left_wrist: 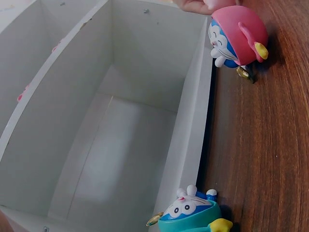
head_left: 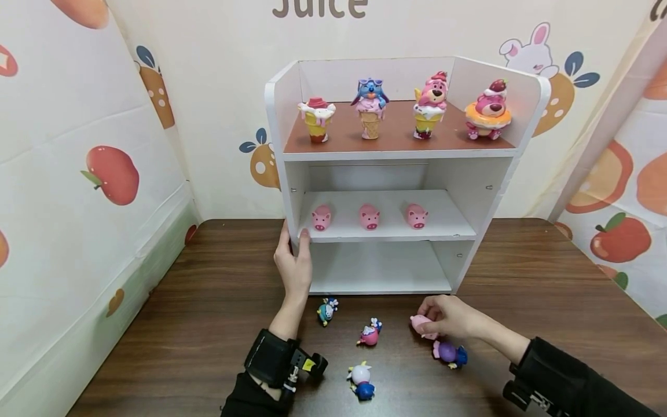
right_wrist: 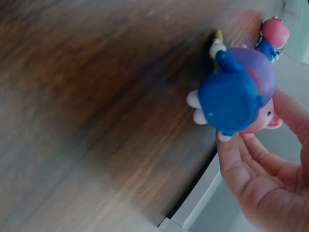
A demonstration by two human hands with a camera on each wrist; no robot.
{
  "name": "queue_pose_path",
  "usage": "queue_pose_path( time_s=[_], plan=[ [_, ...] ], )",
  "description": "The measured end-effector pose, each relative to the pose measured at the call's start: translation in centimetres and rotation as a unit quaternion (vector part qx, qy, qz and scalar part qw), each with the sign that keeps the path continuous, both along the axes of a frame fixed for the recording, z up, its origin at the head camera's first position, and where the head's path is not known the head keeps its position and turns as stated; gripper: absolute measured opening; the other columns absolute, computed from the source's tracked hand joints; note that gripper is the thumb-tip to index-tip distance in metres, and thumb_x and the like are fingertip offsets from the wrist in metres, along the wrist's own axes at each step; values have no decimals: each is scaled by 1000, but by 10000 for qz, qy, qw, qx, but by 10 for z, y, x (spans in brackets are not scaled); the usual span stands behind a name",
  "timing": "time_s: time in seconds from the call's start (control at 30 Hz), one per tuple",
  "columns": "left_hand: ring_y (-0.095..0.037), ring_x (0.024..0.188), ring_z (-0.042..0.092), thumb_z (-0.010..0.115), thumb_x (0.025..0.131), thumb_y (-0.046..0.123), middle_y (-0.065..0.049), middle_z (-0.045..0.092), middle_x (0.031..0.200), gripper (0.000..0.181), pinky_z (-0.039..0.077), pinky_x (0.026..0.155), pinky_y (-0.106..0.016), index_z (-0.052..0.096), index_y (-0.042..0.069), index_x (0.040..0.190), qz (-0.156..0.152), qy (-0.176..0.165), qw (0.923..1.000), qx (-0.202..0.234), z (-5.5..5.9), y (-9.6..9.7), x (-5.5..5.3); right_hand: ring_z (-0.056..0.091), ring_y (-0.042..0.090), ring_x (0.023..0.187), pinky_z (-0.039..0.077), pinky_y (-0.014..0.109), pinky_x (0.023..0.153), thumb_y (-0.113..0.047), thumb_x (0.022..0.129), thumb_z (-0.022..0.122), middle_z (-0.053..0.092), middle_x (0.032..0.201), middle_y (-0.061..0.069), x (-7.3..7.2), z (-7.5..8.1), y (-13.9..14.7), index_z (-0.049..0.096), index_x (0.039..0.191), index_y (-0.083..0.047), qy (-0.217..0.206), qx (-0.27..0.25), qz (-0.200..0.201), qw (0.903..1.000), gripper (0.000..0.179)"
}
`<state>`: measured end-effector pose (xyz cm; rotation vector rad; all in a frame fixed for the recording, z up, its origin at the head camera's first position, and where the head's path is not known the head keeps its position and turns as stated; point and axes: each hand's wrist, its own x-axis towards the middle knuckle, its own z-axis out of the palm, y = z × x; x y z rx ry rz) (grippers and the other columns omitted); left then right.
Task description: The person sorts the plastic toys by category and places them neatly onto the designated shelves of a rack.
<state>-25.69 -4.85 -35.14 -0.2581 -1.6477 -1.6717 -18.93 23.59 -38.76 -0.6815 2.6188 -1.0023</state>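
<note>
My left hand (head_left: 294, 263) grips the left side panel of a white toy shelf (head_left: 385, 294), thumb at the front edge and fingers on the outer side. Low over the table in front of the shelf, my right hand (head_left: 450, 317) holds a pink pig figurine (head_left: 421, 324) between thumb and fingers. Close beside it lies a purple-and-blue figurine (head_left: 447, 352); in the right wrist view that figurine (right_wrist: 231, 106) partly hides the pig (right_wrist: 264, 120). On the middle shelf stand three similar pigs, the rightmost pig (head_left: 417, 216) among them.
A teal figurine (head_left: 326, 311), a pink figurine (head_left: 369, 333) and a white-and-blue figurine (head_left: 361, 380) lie on the brown table (head_left: 172, 347). The shelf's top holds several ice-cream and bear figurines, including a blue one (head_left: 370, 107). Printed walls (head_left: 219, 75) stand behind and at both sides.
</note>
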Motion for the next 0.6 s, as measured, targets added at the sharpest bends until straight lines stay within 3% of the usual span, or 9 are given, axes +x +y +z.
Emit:
queue_pose_path(
  time_s=[0.13, 0.33, 0.43, 0.6],
  plan=[
    [-20, 112, 47, 52, 86, 5, -12, 51, 123, 42, 36, 92, -41, 45, 1, 128, 32, 33, 10000, -31, -7, -1, -6, 54, 5, 56, 45, 23, 50, -23, 78, 66, 57, 64, -5, -2, 0, 3, 60, 88, -4, -87, 82, 15, 9999, 21],
    [-20, 112, 46, 52, 86, 5, -11, 51, 124, 43, 36, 92, -41, 45, 1, 128, 28, 6, 10000, -18, -7, -1, -6, 50, 3, 60, 42, 22, 53, -23, 79, 65, 56, 66, -8, -5, 0, 9, 63, 89, -6, 140, 293, 80, 9994, 20],
    [-22, 112, 46, 51, 86, 1, -14, 50, 123, 42, 35, 93, -42, 45, -1, 128, 6, -12, 10000, 2, -3, -1, -3, 51, 3, 60, 42, 22, 54, -22, 79, 65, 57, 67, -9, -5, 0, 11, 63, 88, -7, 369, 345, 49, 9987, 18],
    [-30, 111, 46, 49, 84, -4, -22, 49, 122, 42, 35, 92, -46, 43, -9, 125, 1, -31, 10000, -1, 12, 3, 11, 50, 1, 60, 43, 22, 54, -17, 79, 66, 56, 68, -11, -3, 5, 12, 62, 88, -4, 1086, 480, 104, 9929, 16]
  ],
)
